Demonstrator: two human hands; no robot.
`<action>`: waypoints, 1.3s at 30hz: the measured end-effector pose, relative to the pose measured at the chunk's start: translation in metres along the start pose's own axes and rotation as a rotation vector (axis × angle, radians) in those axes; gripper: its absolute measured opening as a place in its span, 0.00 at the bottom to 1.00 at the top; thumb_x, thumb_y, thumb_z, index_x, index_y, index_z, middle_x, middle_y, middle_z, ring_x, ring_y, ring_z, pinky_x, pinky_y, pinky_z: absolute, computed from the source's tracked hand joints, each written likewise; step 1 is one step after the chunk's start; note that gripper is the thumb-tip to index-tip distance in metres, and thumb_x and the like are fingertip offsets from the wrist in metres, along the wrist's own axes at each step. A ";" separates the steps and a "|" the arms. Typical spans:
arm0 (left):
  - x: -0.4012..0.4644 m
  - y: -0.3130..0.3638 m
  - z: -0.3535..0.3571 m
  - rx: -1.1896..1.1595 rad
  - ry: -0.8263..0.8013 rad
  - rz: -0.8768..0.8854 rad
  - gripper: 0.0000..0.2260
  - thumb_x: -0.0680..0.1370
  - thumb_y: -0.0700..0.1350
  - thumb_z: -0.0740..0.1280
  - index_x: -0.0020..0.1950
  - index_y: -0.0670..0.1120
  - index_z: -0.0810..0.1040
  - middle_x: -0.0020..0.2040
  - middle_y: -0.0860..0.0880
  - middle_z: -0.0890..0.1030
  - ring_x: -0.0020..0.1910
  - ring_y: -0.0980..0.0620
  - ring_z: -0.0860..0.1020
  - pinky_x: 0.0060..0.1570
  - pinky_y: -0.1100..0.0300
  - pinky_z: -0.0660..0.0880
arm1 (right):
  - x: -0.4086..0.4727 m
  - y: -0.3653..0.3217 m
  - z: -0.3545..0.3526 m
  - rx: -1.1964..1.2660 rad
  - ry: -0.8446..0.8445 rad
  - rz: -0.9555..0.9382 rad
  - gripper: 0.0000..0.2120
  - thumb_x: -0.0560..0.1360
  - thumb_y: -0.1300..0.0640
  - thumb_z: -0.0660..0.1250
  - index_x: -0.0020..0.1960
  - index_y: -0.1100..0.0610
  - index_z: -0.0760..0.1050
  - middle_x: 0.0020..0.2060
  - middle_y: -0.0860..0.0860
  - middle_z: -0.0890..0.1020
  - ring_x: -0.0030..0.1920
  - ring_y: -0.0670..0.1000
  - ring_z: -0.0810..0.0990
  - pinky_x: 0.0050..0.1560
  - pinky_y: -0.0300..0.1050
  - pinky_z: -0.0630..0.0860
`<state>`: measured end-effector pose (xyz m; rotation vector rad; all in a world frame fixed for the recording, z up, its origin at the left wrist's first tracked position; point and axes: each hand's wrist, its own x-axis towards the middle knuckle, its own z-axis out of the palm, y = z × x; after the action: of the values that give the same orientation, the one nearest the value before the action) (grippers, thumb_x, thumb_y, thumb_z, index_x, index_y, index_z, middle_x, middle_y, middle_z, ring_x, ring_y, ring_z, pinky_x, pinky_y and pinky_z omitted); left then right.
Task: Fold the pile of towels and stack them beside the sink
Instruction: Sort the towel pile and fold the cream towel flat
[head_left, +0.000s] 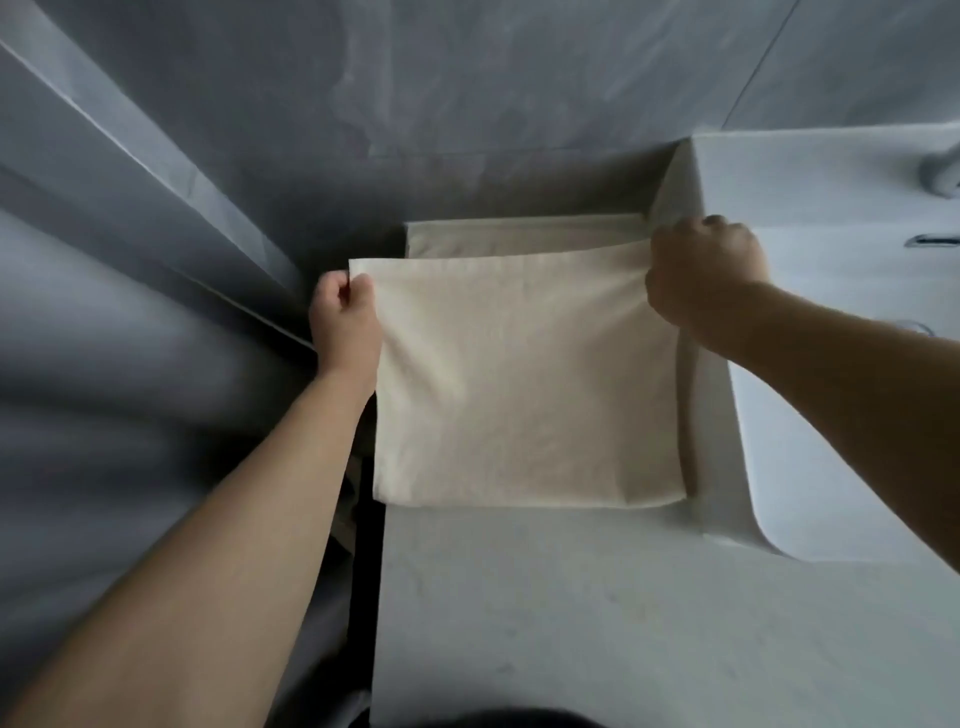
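Counter (571, 597) beside sink (831, 364) | one towel (519, 389) | two hands: left (345, 322), right (701, 275) pinch corners

Your work surface is a pale, faintly speckled countertop (545, 613) running from the near edge back to the grey wall. Directly on it lies one cream towel (524, 374) — its far layer lifted off the one beneath. Along its right side stands the white sink (831, 364) — just beside the towel's right edge.
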<state>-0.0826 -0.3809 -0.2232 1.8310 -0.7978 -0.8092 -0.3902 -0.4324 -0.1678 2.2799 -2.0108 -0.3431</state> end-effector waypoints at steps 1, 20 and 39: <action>0.011 -0.001 0.009 0.005 -0.013 -0.002 0.06 0.81 0.47 0.61 0.43 0.52 0.71 0.39 0.51 0.74 0.36 0.55 0.70 0.35 0.63 0.70 | 0.015 -0.001 0.003 0.154 -0.040 0.121 0.15 0.76 0.60 0.59 0.60 0.63 0.76 0.54 0.62 0.79 0.55 0.63 0.78 0.50 0.49 0.74; 0.100 -0.036 0.114 0.453 0.061 0.090 0.09 0.83 0.43 0.59 0.53 0.38 0.73 0.48 0.40 0.79 0.49 0.40 0.78 0.40 0.62 0.63 | 0.130 -0.004 0.076 -0.652 -0.206 -0.126 0.23 0.78 0.51 0.55 0.71 0.56 0.70 0.67 0.56 0.68 0.66 0.58 0.65 0.67 0.48 0.60; 0.121 -0.032 0.119 0.600 -0.014 0.085 0.11 0.79 0.41 0.64 0.58 0.38 0.75 0.63 0.39 0.74 0.63 0.39 0.72 0.60 0.56 0.66 | 0.132 -0.016 0.100 0.005 -0.248 -0.070 0.18 0.78 0.62 0.57 0.66 0.67 0.67 0.64 0.64 0.68 0.63 0.64 0.69 0.61 0.56 0.71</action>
<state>-0.1041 -0.5257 -0.3149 2.2909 -1.2120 -0.5596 -0.3822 -0.5523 -0.2835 2.4206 -2.0410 -0.6580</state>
